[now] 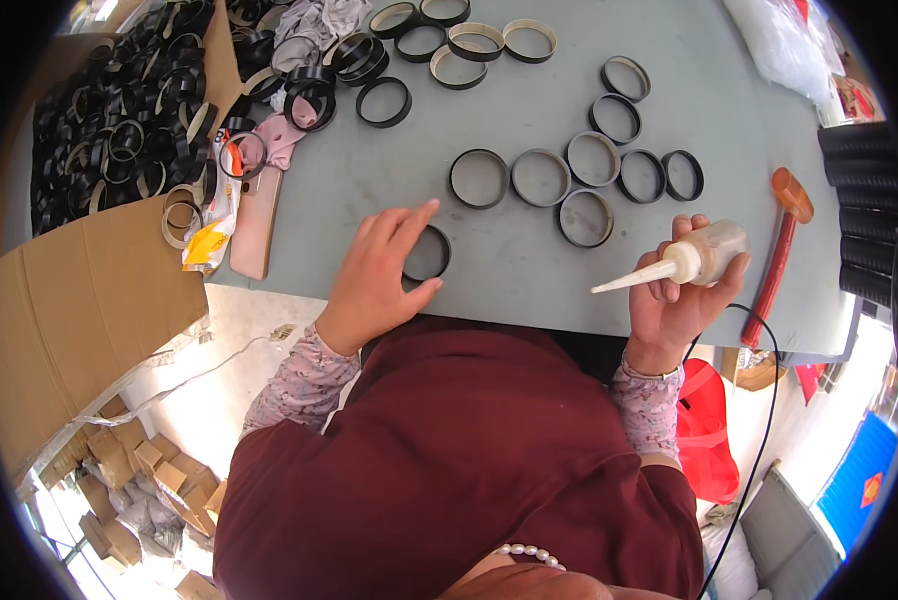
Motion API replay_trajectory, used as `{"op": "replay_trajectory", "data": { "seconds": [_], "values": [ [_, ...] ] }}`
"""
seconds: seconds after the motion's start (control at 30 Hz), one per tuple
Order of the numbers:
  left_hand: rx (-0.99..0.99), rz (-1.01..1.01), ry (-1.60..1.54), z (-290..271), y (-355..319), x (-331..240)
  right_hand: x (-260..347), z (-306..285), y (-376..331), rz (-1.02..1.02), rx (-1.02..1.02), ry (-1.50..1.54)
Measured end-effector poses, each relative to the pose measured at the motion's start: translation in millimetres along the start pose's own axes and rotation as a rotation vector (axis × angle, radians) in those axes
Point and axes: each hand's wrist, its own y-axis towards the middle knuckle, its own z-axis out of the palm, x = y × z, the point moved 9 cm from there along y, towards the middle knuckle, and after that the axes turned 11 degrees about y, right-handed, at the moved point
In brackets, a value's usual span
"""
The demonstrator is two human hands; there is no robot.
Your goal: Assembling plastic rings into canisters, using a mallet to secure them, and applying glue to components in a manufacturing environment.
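My left hand (pixel 377 272) is at the table's near edge, its fingers stretched and apart around a black ring (pixel 449 256). The thumb lies by the ring's near side and the forefinger reaches past its far side; whether they touch it I cannot tell. In my right hand (pixel 672 322) is a translucent squeeze bottle (pixel 721 248), tipped over so its long white nozzle (pixel 634 277) points left. Beyond both hands several black rings with pale insides (pixel 541 178) lie flat, some touching one another.
A cardboard box (pixel 99 290) heaped with black rings (pixel 119 140) stands at the left. Beside it are a phone (pixel 257 222), a pink cloth (pixel 281 140) and more rings (pixel 384 102). A red-handled hammer (pixel 772 270) lies right, near black ribbed pieces (pixel 864 210) and a plastic bag (pixel 784 45).
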Motion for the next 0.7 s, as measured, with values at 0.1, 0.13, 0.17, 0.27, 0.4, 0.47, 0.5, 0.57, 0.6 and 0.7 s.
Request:
{"op": "replay_trajectory", "data": {
  "seconds": [0.1,0.13,0.17,0.27,0.4,0.47,0.5,0.57,0.6,0.7],
  "values": [
    [0.089,0.032,0.068,2.0,1.5,-4.7,3.9,7.2,-3.7,-0.045,0.059,-0.041],
    [0.127,0.045,0.1,3.6,2.1,-6.5,6.4,12.9,-5.7,-0.069,0.121,-0.054],
    [0.129,0.045,0.1,1.6,3.2,-10.4,5.6,14.9,-8.5,-0.069,0.119,-0.054],
    [0.242,-0.214,-0.717,14.5,1.8,-9.5,25.7,31.7,-28.7,-0.406,0.083,-0.444],
    [0.579,-0.462,-1.807,52.0,-9.3,-41.7,20.5,78.3,-62.1,-0.547,0.531,-0.648],
    [0.709,-0.542,-2.031,61.0,-15.1,-55.1,-10.4,120.6,-79.5,-0.563,0.907,-1.018],
    [0.715,-0.545,-2.031,62.4,-14.2,-57.2,-14.2,122.2,-76.9,-0.563,0.902,-1.022],
    [0.791,-0.597,-2.061,65.0,-17.2,-63.7,-30.3,130.5,-81.5,-0.592,1.089,-1.042],
    [0.792,-0.6,-2.061,64.8,-17.8,-64.5,-31.7,131.7,-81.1,-0.59,1.087,-1.042],
    [0.849,-0.592,-2.025,64.8,-22.1,-68.9,-37.4,133.1,-82.5,-0.576,1.124,-1.089]
  ]
}}
